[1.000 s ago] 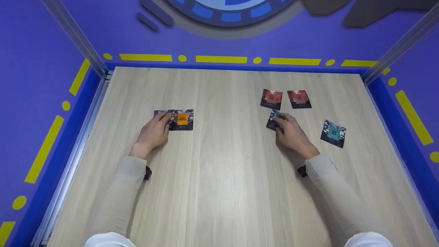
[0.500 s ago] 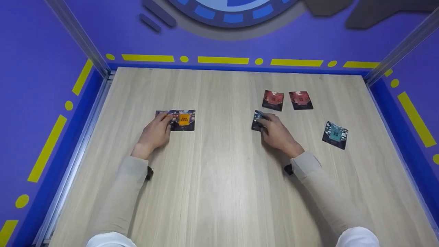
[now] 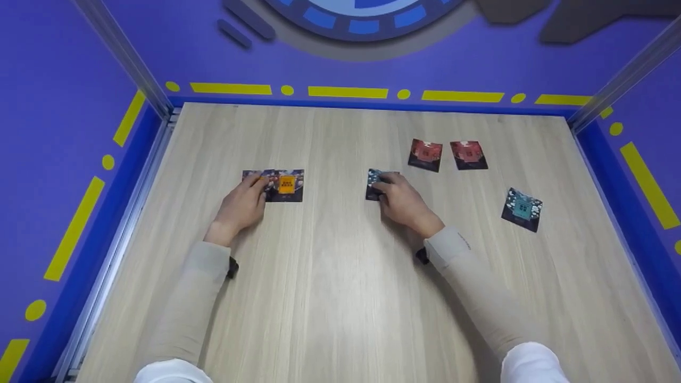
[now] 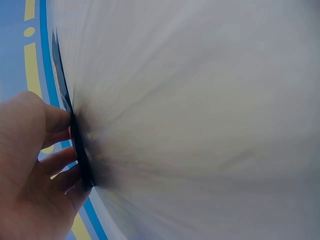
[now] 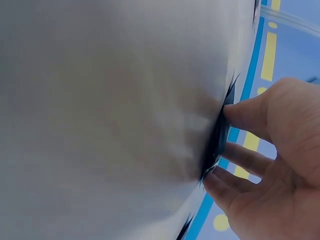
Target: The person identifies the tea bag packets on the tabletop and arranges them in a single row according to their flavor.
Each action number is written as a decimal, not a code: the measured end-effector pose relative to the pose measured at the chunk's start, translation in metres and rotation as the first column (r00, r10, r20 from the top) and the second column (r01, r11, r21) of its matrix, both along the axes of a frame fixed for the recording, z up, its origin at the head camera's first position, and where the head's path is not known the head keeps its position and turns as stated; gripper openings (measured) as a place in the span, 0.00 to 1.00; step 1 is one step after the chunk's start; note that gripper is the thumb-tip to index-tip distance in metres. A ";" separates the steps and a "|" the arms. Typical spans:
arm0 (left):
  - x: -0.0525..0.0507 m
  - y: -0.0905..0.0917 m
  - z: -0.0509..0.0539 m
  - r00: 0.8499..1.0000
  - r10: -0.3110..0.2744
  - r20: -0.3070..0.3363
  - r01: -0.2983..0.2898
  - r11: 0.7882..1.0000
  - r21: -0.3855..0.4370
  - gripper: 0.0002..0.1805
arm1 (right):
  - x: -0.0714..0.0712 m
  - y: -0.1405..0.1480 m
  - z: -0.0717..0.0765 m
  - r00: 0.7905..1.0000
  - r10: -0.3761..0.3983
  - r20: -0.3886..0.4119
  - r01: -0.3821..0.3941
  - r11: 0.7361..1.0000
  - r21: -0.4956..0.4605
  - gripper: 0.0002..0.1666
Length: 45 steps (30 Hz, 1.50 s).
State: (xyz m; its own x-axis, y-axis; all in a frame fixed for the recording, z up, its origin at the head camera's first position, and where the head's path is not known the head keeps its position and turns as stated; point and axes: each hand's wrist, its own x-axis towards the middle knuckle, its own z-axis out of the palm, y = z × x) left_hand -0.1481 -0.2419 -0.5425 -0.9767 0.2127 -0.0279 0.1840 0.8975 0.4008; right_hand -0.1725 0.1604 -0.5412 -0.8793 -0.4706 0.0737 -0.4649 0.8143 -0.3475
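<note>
Wood-grain counter (image 3: 330, 298), purple wall (image 3: 340, 64) behind; left hand (image 3: 242, 205), fingers loosely spread, touches the left one of two adjoining orange-labelled packets (image 3: 287, 185); right hand (image 3: 404, 202), fingers apart, rests on a teal packet (image 3: 373, 178) at mid-counter; two red packets (image 3: 425, 155) and a second teal packet (image 3: 522, 209) lie farther right

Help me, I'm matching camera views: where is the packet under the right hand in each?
Head: packet just right of centre, partly covered by the right hand.
Left wrist: not in this picture.
Right wrist: packet right of centre, a thin dark shape.
Shared landmark: the yellow wall dashes, seen in all three views.
</note>
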 end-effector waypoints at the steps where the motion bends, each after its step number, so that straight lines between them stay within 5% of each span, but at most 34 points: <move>1: 0.000 0.000 0.000 1.000 0.001 0.003 -0.001 1.000 -0.002 0.26 | 0.000 -0.004 0.000 1.000 0.002 -0.007 -0.002 1.000 0.006 0.21; 23: -0.001 0.002 0.001 0.999 0.019 0.033 -0.018 1.000 -0.022 0.27 | -0.003 -0.075 0.001 0.997 0.063 -0.047 -0.057 0.992 0.117 0.20; 39: -0.001 0.002 0.002 0.999 0.019 0.040 -0.017 0.999 -0.042 0.27 | 0.000 -0.124 0.006 0.997 0.079 -0.002 -0.077 0.971 0.225 0.23; 45: -0.002 0.001 0.003 0.999 0.015 0.045 -0.014 0.999 -0.036 0.28 | -0.001 -0.133 0.006 0.997 0.076 0.017 -0.078 0.977 0.198 0.22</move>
State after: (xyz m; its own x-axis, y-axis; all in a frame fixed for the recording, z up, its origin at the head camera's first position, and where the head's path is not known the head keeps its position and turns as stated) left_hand -0.1496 -0.2405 -0.5399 -0.9772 0.1967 -0.0794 0.1534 0.9138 0.3761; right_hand -0.1737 0.0278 -0.5354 -0.8400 -0.5415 -0.0359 -0.5265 0.8292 -0.1875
